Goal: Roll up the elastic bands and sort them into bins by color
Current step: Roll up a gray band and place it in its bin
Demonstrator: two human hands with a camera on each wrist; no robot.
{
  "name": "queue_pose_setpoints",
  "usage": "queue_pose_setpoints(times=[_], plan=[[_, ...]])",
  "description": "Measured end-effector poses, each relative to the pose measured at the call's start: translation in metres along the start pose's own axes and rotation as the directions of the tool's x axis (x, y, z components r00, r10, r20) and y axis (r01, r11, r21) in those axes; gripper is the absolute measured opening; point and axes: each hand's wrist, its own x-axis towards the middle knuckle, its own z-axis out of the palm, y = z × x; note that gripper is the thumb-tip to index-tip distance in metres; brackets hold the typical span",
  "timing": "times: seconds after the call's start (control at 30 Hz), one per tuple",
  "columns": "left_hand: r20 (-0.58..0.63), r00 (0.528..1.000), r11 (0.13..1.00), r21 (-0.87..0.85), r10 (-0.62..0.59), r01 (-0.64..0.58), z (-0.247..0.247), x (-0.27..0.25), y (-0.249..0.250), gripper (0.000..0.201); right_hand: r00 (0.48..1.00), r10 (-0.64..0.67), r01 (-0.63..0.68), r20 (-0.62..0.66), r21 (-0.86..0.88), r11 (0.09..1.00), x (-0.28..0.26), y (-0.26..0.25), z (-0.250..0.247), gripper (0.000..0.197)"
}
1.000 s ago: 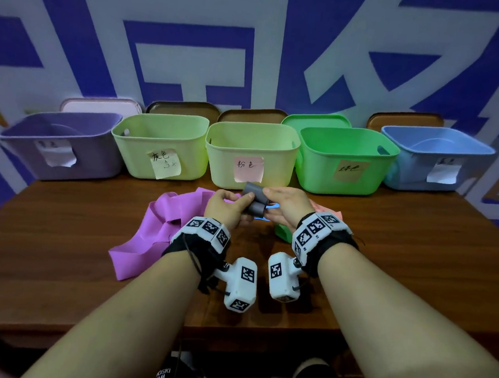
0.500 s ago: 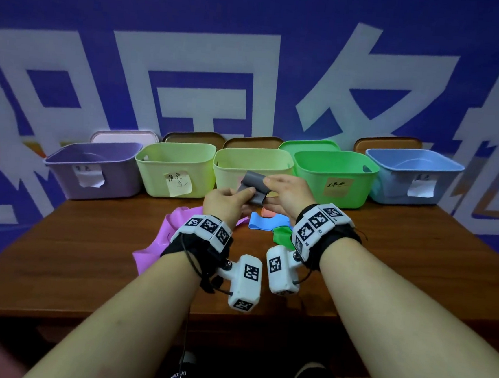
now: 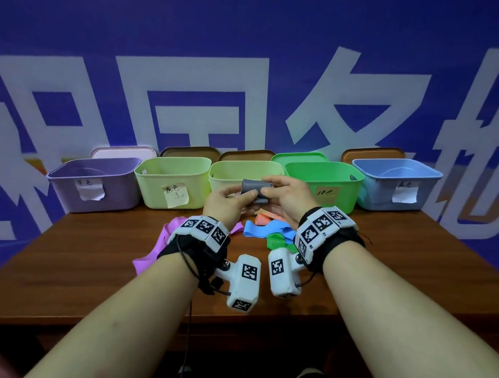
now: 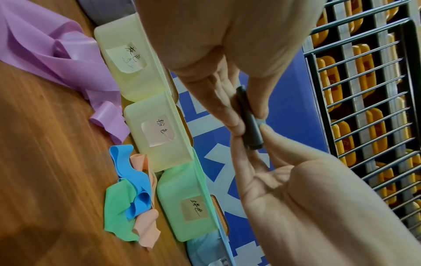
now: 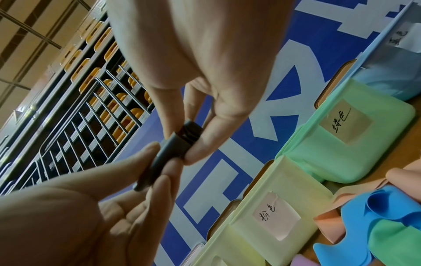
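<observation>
Bench (image 3: 416,263) carries 5 bins (image 3: 170,179), contents not visible. Purple band (image 3: 162,241), blue band (image 3: 264,231), green band (image 3: 277,241), orange band (image 3: 265,219) lie unrolled. Left hand (image 3: 226,202) and right hand (image 3: 290,195) pinch the rolled grey band (image 3: 255,189) above the bench; binning remains.

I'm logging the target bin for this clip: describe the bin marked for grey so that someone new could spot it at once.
Along the back edge of the wooden table stands a row of five open bins. Counting from the left end, after the purple bin comes the grey-labelled bin, pale yellow-green. Its twin to the right has the same colour, but only this one carries a yellow note reading 灰色.
</observation>
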Motion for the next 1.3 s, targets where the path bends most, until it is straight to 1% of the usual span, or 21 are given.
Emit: queue_pose_setpoints(times=[0.2,0.3,0.43,0.53,0.6,0.73,0.83,0.93,1.1,1.3], plan=[[-0.002,0.999,0.999,-0.036,-0.037,0.036,-0.001,-0.005,0.008,0.028,1.0,0.001,-0.002,0.023,0.005,1.0,-0.004,-0.002,-0.001,0.027],[0.011,0.998,0.996,-0.069,-0.054,0.055,-0.003,-0.006,0.009,0.029,0.999,0.004,-0.004,0.035,-0.003,1.0,-0.004,-0.001,-0.001,0.029],[0.026,0.999,0.994,-0.102,-0.046,0.048,-0.004,-0.008,0.011,0.025,0.999,0.018,-0.019,0.046,0.034,0.999,-0.006,0.001,-0.004,0.024],[0.04,0.999,0.993,-0.11,-0.026,0.031,-0.006,-0.01,0.015,0.022,0.998,0.041,-0.041,0.05,0.004,0.999,-0.007,0.001,-0.006,0.034],[0.043,0.999,0.994,-0.111,-0.021,0.026,-0.007,-0.011,0.017,0.023,0.998,0.038,-0.037,0.048,-0.025,0.999,-0.007,0.001,-0.007,0.036],[0.055,0.998,0.995,-0.095,-0.031,0.036,-0.008,-0.015,0.021,0.025,1.0,0.014,-0.013,0.014,-0.07,0.997,-0.007,-0.002,-0.005,0.036],[0.083,0.995,0.996,-0.074,-0.049,0.055,-0.009,-0.019,0.024,0.015,1.0,-0.007,0.008,0.011,-0.093,0.996,-0.009,-0.005,-0.002,0.034],[0.068,0.997,0.996,-0.069,-0.044,0.048,-0.01,-0.02,0.028,0.009,0.999,-0.021,0.024,0.028,-0.094,0.995,-0.014,-0.008,0.001,0.026],[0.036,0.999,0.998,-0.057,0.011,-0.009,-0.009,-0.024,0.038,0.016,0.997,-0.009,0.013,0.076,-0.053,0.999,-0.019,-0.014,0.005,0.036],[0.025,0.998,0.998,-0.026,0.049,-0.048,-0.007,-0.031,0.046,0.021,0.997,-0.046,0.051,0.061,-0.075,0.996,-0.022,-0.023,0.008,0.032]])
